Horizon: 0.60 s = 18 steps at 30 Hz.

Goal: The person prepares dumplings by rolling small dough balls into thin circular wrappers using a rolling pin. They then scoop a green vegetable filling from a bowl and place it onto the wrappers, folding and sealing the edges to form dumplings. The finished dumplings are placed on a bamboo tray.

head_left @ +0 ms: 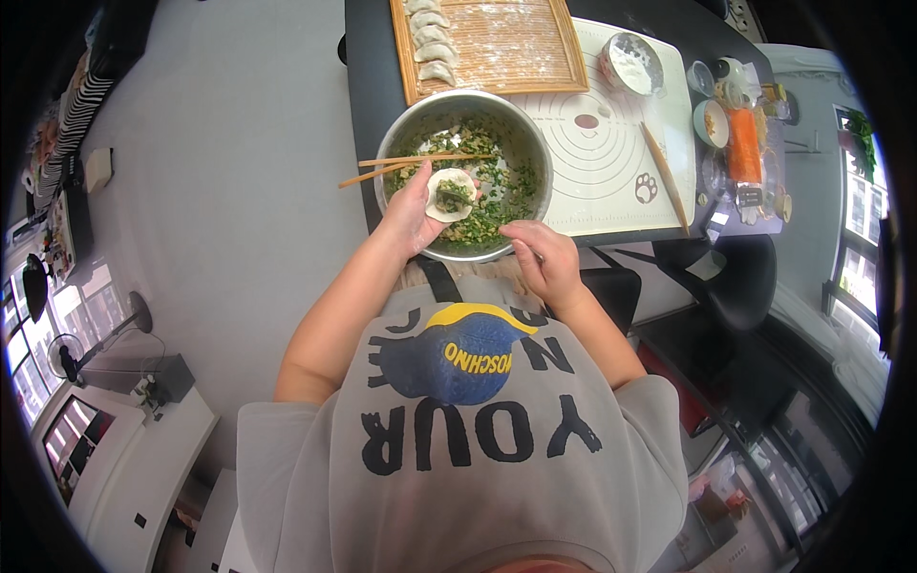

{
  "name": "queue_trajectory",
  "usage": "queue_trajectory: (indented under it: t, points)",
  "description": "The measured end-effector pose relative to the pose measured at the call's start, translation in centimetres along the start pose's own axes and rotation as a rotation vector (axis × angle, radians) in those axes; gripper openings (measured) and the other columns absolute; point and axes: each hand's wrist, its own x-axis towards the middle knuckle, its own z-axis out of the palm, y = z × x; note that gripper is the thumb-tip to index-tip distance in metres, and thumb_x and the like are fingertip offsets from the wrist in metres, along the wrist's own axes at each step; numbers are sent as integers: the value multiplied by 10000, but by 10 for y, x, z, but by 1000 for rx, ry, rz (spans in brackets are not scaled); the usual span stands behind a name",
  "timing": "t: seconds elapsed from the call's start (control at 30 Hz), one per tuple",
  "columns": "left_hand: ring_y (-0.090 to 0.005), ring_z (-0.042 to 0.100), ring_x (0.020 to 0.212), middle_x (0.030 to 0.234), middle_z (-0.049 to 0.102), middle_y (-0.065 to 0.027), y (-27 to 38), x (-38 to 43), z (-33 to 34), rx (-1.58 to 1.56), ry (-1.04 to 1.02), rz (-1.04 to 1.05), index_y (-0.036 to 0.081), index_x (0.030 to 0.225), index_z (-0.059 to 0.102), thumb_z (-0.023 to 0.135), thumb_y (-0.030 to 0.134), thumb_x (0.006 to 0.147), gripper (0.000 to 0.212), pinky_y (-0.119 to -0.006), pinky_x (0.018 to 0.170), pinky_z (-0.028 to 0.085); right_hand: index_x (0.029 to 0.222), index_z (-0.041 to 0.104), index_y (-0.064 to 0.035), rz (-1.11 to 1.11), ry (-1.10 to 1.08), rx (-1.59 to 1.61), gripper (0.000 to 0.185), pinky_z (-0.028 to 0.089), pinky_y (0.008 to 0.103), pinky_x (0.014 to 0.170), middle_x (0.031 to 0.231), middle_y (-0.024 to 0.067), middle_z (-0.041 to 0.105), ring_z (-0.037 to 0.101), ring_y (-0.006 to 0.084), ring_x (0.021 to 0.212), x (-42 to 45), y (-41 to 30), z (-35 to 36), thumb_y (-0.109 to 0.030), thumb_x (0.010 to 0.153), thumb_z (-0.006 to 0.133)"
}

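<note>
My left hand point(415, 208) holds a round dumpling wrapper point(433, 209) above the steel mixing bowl point(544, 154). A mound of chopped green filling point(445, 188) sits on the wrapper. My right hand point(548, 259), at the bowl's near right rim, pinches what looks like a thin metal spoon point(455, 200). Its dark bowl end lies on the filling; most of its handle is hard to make out. More chopped filling point(476, 228) lines the mixing bowl. A pair of wooden chopsticks point(387, 165) rests across the bowl's left rim, just beyond my left hand.
Beyond the bowl, a bamboo tray point(509, 43) carries a row of folded dumplings point(433, 51). A white pastry mat point(573, 208) lies right, bearing a flour bowl point(630, 64) and a rolling pin point(665, 175). Farther right are a small bowl point(711, 123) and an orange packet point(744, 147).
</note>
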Motion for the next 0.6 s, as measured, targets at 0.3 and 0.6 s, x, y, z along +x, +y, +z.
queue_trajectory:
  t: [0.3, 0.6]
  points:
    - [-291, 561, 1149, 1222, 555, -220, -1, 1, -3, 58, -35, -9, -63, 1299, 418, 197, 462, 1018, 634, -407, 996, 464, 982, 651, -42, -103, -21, -66, 152, 533, 315, 615, 894, 124, 680, 673, 265, 754, 6, 5, 0, -42, 833, 621]
    - [-291, 568, 1139, 1208, 569, -208, 2, -2, -1, 42, 4, -22, -51, 1256, 468, 207, 476, 1014, 636, -402, 992, 465, 968, 655, -47, -53, -67, -7, 134, 530, 312, 604, 888, 123, 682, 670, 259, 726, 2, 2, -1, -51, 839, 618]
